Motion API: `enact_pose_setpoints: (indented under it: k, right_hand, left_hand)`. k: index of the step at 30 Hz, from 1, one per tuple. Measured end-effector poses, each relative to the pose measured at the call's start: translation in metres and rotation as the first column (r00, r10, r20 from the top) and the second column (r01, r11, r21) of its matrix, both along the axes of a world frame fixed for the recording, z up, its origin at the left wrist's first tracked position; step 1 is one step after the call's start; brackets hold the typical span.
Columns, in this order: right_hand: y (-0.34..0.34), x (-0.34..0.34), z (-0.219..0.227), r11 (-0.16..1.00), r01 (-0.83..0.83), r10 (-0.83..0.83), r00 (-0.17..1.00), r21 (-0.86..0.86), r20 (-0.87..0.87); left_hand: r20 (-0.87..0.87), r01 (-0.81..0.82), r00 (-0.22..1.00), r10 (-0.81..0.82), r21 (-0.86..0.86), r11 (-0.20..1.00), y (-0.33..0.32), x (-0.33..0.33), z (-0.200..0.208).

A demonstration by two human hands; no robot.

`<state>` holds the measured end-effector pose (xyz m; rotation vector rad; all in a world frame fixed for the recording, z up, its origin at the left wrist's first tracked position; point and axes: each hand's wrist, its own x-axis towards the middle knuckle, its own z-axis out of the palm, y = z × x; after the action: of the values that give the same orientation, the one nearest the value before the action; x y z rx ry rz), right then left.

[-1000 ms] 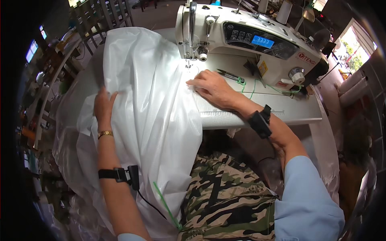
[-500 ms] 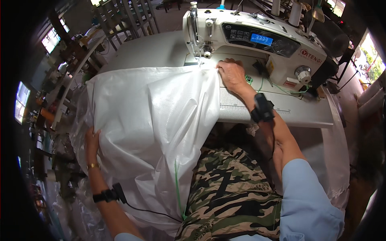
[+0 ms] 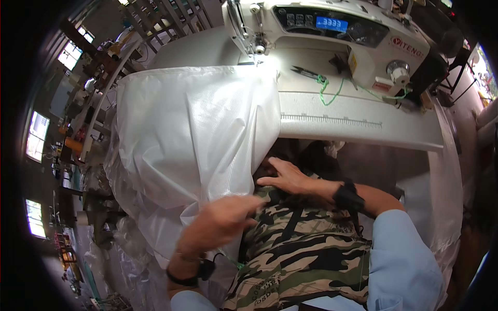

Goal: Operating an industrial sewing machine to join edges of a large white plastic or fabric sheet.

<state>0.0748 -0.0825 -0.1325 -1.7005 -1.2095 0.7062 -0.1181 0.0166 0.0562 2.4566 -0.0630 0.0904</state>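
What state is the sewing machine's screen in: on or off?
On: the screen glows blue, with pale digits lit across it.

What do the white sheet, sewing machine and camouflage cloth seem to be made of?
Sheet: probably woven plastic, semi-glossy; it shines, creases crisply and shows fine ribbing.
Sewing machine: likely painted metal; the white casing looks smooth, though plastic parts are possible.
Camouflage cloth: fabric, perhaps cotton, matte; it folds softly without shine.

The right hand (image 3: 289, 178) extends leftward, thumb and fingers spread, its arm (image 3: 381, 201) bent. Lower and to the left, the blurred left hand (image 3: 219, 222) points toward it, thumb parted from the fingers.
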Motion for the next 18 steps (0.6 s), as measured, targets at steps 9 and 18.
enact_pose_setpoints:
  k: [9,18]
  right_hand:
    - [0.137,-0.12,0.045,0.888,-0.071,0.386,0.656,0.455,-0.649]
    - [0.116,-0.085,0.148,0.762,-0.261,0.565,0.715,0.592,-0.412]
  left_hand:
    - [-0.234,-0.332,0.93,0.284,-0.201,0.922,-0.044,-0.038,-0.137]
    - [-0.259,-0.709,-0.317,0.912,-0.574,-0.41,-0.034,-0.218,-0.211]
